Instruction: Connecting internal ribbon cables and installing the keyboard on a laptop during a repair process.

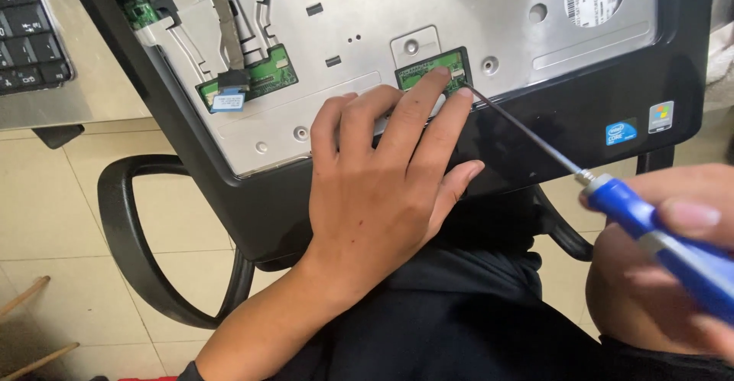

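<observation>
A black laptop base [252,197] with its keyboard removed lies tilted across my lap, its silver metal plate [367,22] exposed. My left hand [382,175] rests flat on the palm rest, index and middle fingertips pressing on a small green circuit board [424,74]. My right hand [673,220] grips a blue-handled screwdriver [650,232] at the right edge. Its thin shaft [527,132] slants up-left and the tip touches the board's right end beside my fingertip.
A second green board [264,83] with a ribbon cable and blue tab [228,102] sits at left on the plate. A detached keyboard [27,29] lies at top left. A black chair armrest [134,236] curves below the laptop over a beige tiled floor [53,220].
</observation>
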